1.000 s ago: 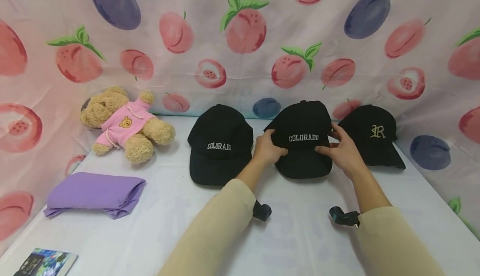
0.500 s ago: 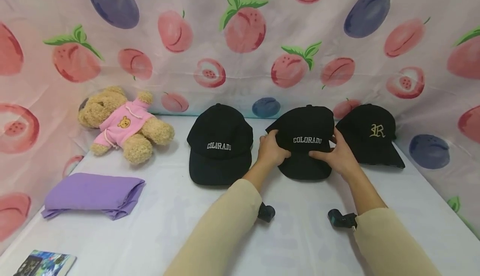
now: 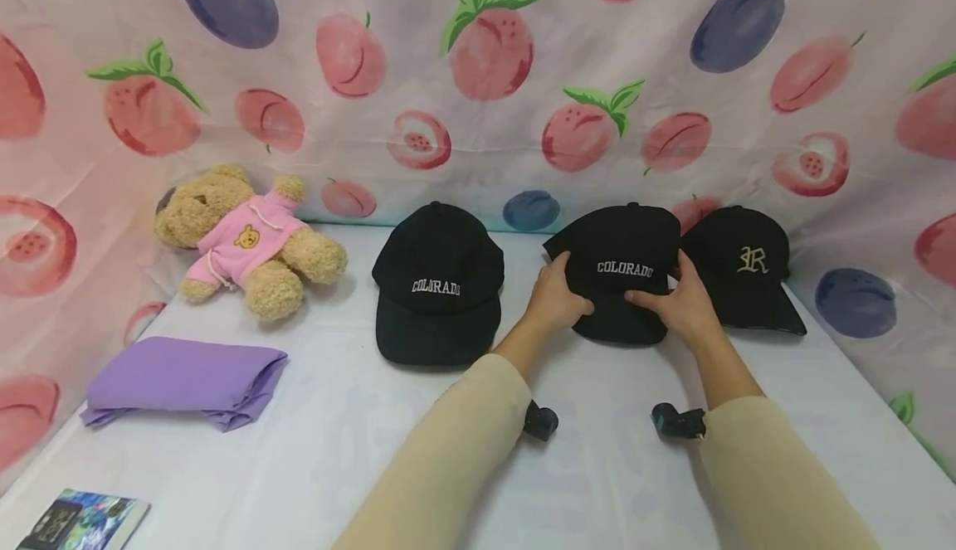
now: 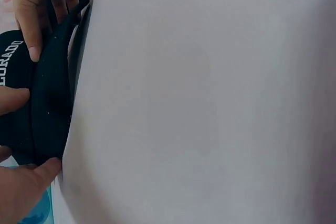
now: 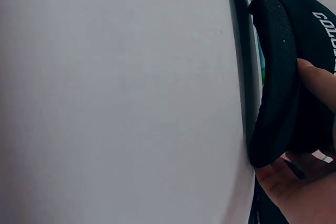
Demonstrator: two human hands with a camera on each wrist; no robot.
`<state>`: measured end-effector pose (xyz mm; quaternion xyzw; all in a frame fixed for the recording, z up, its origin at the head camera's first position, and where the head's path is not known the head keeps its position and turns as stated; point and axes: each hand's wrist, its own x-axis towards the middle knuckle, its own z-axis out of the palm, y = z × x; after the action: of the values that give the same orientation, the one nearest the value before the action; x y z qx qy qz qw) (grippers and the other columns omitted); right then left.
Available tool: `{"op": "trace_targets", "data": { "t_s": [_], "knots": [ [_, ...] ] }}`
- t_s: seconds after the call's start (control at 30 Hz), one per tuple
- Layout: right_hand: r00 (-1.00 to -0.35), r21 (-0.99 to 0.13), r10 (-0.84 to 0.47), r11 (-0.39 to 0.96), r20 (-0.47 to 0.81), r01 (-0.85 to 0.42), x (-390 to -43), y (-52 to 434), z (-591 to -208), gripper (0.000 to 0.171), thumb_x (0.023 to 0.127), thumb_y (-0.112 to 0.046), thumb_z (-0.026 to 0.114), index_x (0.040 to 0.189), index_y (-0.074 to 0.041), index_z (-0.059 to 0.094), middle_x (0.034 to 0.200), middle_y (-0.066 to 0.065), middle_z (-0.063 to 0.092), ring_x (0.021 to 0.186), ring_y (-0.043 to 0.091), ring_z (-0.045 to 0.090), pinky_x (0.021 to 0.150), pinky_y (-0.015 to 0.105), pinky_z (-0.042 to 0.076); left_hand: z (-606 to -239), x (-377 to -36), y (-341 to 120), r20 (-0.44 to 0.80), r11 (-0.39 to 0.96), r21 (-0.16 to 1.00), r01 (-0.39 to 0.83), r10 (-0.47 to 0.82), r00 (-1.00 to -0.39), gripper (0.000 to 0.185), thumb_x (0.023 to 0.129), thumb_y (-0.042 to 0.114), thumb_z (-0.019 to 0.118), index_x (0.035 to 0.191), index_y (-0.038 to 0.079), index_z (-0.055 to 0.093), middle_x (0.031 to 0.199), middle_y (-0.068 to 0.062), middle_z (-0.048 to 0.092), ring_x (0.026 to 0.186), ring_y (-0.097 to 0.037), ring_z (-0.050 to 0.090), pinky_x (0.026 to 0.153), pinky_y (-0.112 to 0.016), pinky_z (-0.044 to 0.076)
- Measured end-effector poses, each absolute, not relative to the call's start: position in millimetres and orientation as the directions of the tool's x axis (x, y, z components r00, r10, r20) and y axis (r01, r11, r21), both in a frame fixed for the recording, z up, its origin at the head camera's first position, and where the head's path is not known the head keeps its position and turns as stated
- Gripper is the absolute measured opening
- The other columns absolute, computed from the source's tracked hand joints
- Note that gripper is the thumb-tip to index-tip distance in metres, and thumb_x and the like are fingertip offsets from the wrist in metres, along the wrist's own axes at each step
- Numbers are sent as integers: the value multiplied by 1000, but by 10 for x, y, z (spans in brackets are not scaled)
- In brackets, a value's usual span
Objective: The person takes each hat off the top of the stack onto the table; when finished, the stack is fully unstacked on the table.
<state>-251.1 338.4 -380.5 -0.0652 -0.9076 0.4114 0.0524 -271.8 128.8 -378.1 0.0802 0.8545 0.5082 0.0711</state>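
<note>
Both hands hold a black baseball cap (image 3: 623, 243) with white COLORADO lettering, one on each side. My left hand (image 3: 556, 297) grips its left edge, thumb on the front by the brim. On the other side my right hand (image 3: 683, 305) grips it, thumb across the front where the brim meets the crown. In the left wrist view the cap's brim (image 4: 52, 87) shows between the hands. The right wrist view shows the brim (image 5: 275, 77) close to the white surface. To the left sits another black COLORADO cap (image 3: 438, 276); to the right, a black cap (image 3: 739, 272) with a gold R.
A teddy bear (image 3: 250, 239) in a pink top lies at the back left. In front of it are a folded purple cloth (image 3: 182, 380) and, nearer, a small colourful book (image 3: 90, 521). A fruit-print curtain (image 3: 478, 143) stands behind the white table (image 3: 299, 467).
The held cap and both hands have shifted right, away from the left COLORADO cap and closer to the R cap, partly covering its left side. The other things stay put.
</note>
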Motion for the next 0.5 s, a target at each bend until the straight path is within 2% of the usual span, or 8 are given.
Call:
{"op": "trace_targets", "data": {
  "t_s": [0.2, 0.5],
  "knots": [
    [-985, -754, 172, 648, 14, 103, -2575, 3409, -3792, 116, 89, -31, 82, 165, -2, -1, 168, 32, 14, 155, 50, 18, 123, 66, 20, -3772, -2715, 1265, -80, 469, 881, 56, 266, -960, 89, 87, 6, 77, 163, 13, 32, 167, -9, 36, 154, -25, 35, 124, -41, 34],
    [-984, -737, 180, 667, 11, 114, -2635, 3467, -3822, 115, 89, -30, 82, 164, 1, -1, 168, 33, 13, 155, 51, 16, 123, 67, 18, -3770, -2662, 1238, -112, 451, 891, 40, 305, -946, 87, 86, 7, 77, 162, 15, 35, 166, -8, 38, 154, -25, 36, 124, -41, 32]
  ]
}}
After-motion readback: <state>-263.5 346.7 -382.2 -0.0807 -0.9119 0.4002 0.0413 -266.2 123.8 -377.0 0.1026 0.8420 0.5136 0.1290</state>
